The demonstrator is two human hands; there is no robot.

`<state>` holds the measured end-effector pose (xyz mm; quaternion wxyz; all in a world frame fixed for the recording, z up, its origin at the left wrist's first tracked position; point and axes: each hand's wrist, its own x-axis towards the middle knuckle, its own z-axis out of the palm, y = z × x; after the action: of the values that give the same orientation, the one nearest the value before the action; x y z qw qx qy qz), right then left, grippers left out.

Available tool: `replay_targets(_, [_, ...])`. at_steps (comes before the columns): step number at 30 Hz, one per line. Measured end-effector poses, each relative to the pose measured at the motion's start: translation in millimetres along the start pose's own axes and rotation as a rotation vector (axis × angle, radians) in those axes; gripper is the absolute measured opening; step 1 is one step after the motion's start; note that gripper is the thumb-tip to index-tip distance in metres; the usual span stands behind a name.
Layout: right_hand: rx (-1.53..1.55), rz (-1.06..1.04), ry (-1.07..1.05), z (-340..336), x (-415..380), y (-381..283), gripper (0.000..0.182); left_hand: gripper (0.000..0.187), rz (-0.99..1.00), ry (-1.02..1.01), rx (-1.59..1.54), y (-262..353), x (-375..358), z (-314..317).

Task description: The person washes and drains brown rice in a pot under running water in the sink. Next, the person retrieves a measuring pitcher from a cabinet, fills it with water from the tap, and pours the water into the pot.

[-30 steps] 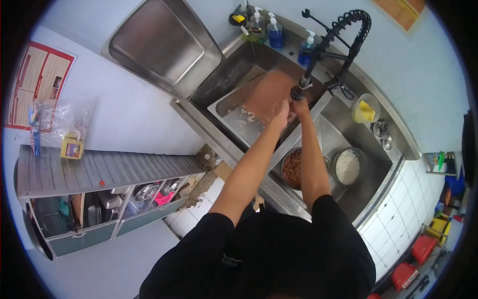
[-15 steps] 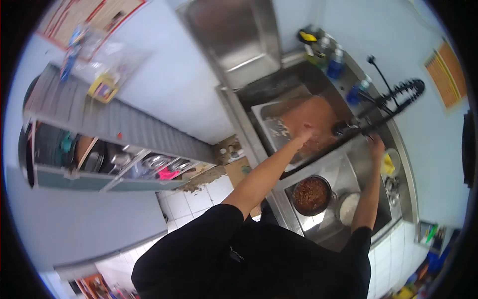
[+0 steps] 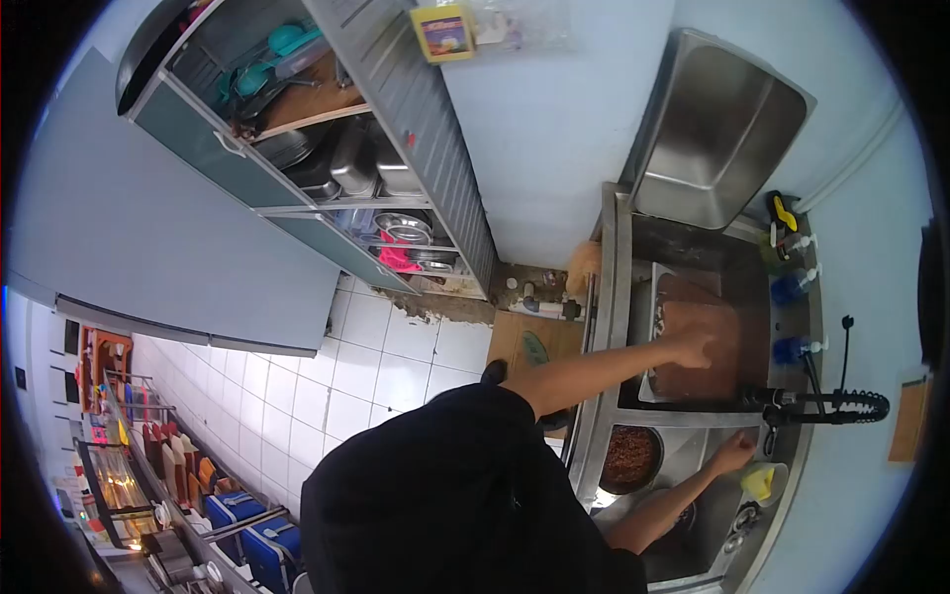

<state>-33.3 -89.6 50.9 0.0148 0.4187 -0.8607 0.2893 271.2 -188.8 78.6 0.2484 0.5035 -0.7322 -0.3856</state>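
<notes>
My left hand [image 3: 693, 346] flat in brown-water tray [image 3: 708, 342], right of frame, nothing gripped; right hand [image 3: 734, 453] reaching yellow sponge [image 3: 760, 482], grip unclear

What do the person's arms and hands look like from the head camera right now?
Both arms are bare from the upper arm down, coming out of a black short-sleeved top. The left hand and right hand show no gloves; rings or watches cannot be made out at this size.
</notes>
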Motion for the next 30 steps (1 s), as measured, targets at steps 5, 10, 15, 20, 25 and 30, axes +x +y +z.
replay_targets(5, [0.022, 0.079, -0.329, -12, -34, -58, 0.042, 0.054, -0.056, 0.383, 0.208, -2, -78, -61])
replay_targets(10, [0.284, -0.444, -0.536, -35, -119, -160, 0.061, 0.023, 0.043, 0.899, -0.086, -92, -197, -147])
replay_targets(15, [0.311, -0.545, -0.861, 24, -234, -236, 0.037, 0.040, -0.712, 1.581, 0.198, -255, -387, -264])
replay_targets(20, [0.358, -0.834, -1.350, 24, -404, -374, 0.027, 0.083, -1.118, 1.951, 0.349, -341, -509, -423])
replay_targets(25, [0.291, -1.132, -1.607, 79, -521, -455, 0.030, 0.090, -1.060, 1.877, 0.359, -374, -555, -453])
replay_targets(30, [0.467, -0.389, -2.075, 124, -627, -555, 0.041, 0.067, -0.877, 1.863, 0.200, -341, -615, -402])
